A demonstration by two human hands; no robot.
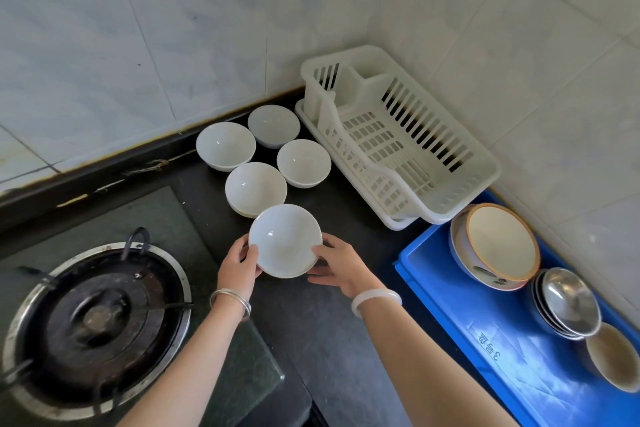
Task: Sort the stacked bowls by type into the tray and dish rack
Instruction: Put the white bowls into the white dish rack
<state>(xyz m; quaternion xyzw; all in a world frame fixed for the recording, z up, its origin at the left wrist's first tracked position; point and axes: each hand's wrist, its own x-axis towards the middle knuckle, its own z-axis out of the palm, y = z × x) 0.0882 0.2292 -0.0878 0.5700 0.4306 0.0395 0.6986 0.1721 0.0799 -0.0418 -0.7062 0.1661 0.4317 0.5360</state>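
A stack of white bowls (284, 239) stands on the dark counter in front of me. My left hand (239, 262) grips its left rim with the thumb over the edge. My right hand (337, 262) holds the right side, thumb on the rim. Behind it stand several more white bowls, the nearest of them (255, 188) stacked. The cream dish rack (398, 135) sits in the corner with nothing in it. The blue tray (460, 298) to the right holds an orange-rimmed patterned bowl (498, 244), stacked steel bowls (569, 302) and a small beige bowl (611, 355).
A gas burner (97, 319) with a metal ring sits at the lower left under a glass hob top. Tiled walls meet at the corner behind the rack. Dark counter (332, 340) runs between the hob and the tray.
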